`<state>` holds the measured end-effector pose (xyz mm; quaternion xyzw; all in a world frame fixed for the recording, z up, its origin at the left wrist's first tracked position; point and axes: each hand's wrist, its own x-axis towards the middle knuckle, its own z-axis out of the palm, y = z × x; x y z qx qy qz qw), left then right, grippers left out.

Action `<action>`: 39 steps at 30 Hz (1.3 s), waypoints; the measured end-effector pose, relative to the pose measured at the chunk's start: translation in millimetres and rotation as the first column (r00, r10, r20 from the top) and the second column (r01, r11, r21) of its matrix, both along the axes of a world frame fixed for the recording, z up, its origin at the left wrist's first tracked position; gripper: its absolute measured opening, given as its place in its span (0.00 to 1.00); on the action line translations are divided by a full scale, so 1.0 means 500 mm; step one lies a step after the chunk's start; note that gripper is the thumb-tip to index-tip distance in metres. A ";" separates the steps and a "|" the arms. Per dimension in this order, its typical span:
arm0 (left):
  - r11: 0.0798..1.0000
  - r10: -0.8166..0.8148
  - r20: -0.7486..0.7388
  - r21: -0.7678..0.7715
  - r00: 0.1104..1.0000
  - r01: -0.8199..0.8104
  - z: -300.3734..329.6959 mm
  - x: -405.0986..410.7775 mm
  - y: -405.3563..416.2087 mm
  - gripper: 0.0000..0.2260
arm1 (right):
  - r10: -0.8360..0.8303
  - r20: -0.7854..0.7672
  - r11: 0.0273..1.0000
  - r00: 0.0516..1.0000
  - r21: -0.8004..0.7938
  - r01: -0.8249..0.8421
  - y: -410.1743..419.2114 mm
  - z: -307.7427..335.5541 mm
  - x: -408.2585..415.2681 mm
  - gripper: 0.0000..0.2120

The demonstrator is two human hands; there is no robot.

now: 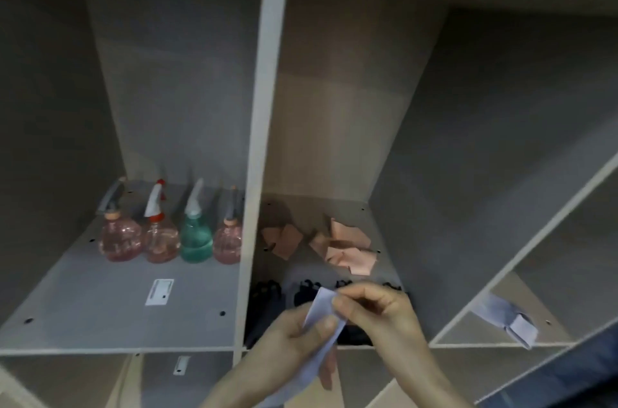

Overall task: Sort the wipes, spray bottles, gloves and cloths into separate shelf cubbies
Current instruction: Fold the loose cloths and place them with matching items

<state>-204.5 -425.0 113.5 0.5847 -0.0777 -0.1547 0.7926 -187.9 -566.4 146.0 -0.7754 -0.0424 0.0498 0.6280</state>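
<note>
White wipe (322,334) pinched by fingers of left hand (287,340) and right hand (374,310) before the middle cubby's front edge (354,346)

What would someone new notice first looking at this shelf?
Probably the two hands at the bottom centre: the left hand and right hand both pinch a pale lilac cloth in front of the middle cubby. Next, four spray bottles stand in a row in the left cubby, and pink cloths lie scattered in the middle one.

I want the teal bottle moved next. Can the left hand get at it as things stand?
Probably not yet: the left hand and right hand both pinch a white cloth. The teal bottle stands unblocked in front.
</note>
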 end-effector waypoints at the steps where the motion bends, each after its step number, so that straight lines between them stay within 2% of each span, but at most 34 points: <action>1: 1.000 0.019 0.007 0.015 1.000 -0.019 -0.007 0.012 -0.018 0.09 | -0.021 -0.034 0.999 0.999 0.046 0.023 -0.020 -0.003 0.009 0.11; 3: 0.990 0.100 -0.002 0.098 0.995 -0.100 -0.013 0.039 -0.054 0.23 | -0.051 -0.075 0.994 0.996 0.088 0.057 -0.068 -0.007 0.030 0.07; 4: 0.980 0.175 -0.054 0.105 0.983 -0.169 -0.021 0.055 -0.074 0.26 | -0.053 -0.081 0.996 0.995 0.069 0.058 -0.096 -0.008 0.039 0.07; 6: 0.962 0.266 -0.234 -0.004 0.935 -0.274 -0.025 0.081 -0.115 0.20 | -0.043 -0.097 0.998 0.994 0.043 0.047 -0.155 -0.008 0.057 0.09; 8: 0.958 0.254 -0.314 -0.051 0.915 -0.283 -0.014 0.096 -0.159 0.16 | -0.036 -0.104 0.999 0.994 0.035 0.040 -0.206 -0.005 0.073 0.09; 10: 0.962 0.272 -0.210 0.060 0.939 -0.265 -0.005 0.099 -0.208 0.15 | -0.010 -0.095 1.000 0.995 0.018 0.011 -0.246 -0.003 0.085 0.08; 11: 0.971 0.228 -0.120 0.107 0.966 -0.216 -0.005 0.101 -0.233 0.17 | 0.009 -0.081 1.000 0.997 0.020 -0.008 -0.261 0.001 0.087 0.07; 13: 0.982 0.108 -0.051 0.161 0.993 -0.099 0.005 0.106 -0.290 0.15 | 0.024 -0.023 1.000 0.999 0.020 -0.023 -0.291 0.005 0.090 0.05; 14: 0.984 0.088 -0.023 0.157 0.996 -0.083 0.016 0.106 -0.317 0.13 | 0.007 0.018 1.000 1.000 0.005 -0.007 -0.308 0.006 0.091 0.08; 16: 0.994 0.087 0.000 0.069 0.996 -0.086 0.025 0.111 -0.366 0.12 | -0.050 0.044 0.999 0.998 0.023 0.049 -0.350 0.004 0.093 0.11; 20: 0.999 -0.008 -0.038 0.037 0.999 0.010 0.048 0.111 -0.462 0.09 | -0.121 0.101 0.992 0.988 0.047 0.117 -0.442 0.005 0.083 0.07; 22: 0.992 -0.037 0.049 0.119 0.998 0.031 0.029 0.120 -0.492 0.11 | -0.139 0.138 0.990 0.981 -0.007 0.141 -0.483 0.003 0.079 0.07; 23: 0.986 -0.107 0.051 0.132 0.993 0.099 0.008 0.125 -0.497 0.12 | -0.153 0.130 0.988 0.980 0.005 0.154 -0.497 -0.003 0.074 0.09; 25: 0.964 -0.251 -0.074 0.075 0.965 0.257 -0.017 0.137 -0.514 0.13 | -0.230 0.085 0.973 0.969 0.047 0.227 -0.520 -0.017 0.062 0.14; 27: 0.980 -0.181 -0.130 0.059 0.975 0.190 -0.024 0.143 -0.542 0.14 | -0.293 0.081 0.956 0.953 0.035 0.291 -0.554 -0.040 0.058 0.11; 29: 0.992 0.038 -0.139 0.124 0.990 -0.021 -0.025 0.145 -0.572 0.09 | -0.329 0.022 0.944 0.944 -0.010 0.329 -0.612 -0.083 0.069 0.09; 31: 0.983 0.092 -0.144 0.171 0.985 -0.067 -0.017 0.142 -0.603 0.12 | -0.352 0.013 0.931 0.936 -0.092 0.352 -0.697 -0.160 0.088 0.04; 33: 0.979 0.131 -0.161 0.179 0.978 -0.101 -0.019 0.139 -0.620 0.13 | -0.353 0.091 0.879 0.931 -0.309 0.363 -0.795 -0.255 0.121 0.08; 36: 0.960 0.209 -0.124 0.214 0.970 -0.180 -0.025 0.144 -0.634 0.14 | -0.226 0.157 0.692 0.961 -0.669 0.272 -0.906 -0.330 0.182 0.16; 37: 0.965 0.193 -0.118 0.200 0.974 -0.167 -0.032 0.146 -0.643 0.15 | -0.166 0.132 0.621 0.977 -0.756 0.208 -0.938 -0.348 0.206 0.19; 39: 0.970 0.187 -0.128 0.184 0.974 -0.162 -0.034 0.150 -0.663 0.16 | 0.014 0.183 0.464 0.983 -0.872 0.155 -0.989 -0.378 0.256 0.22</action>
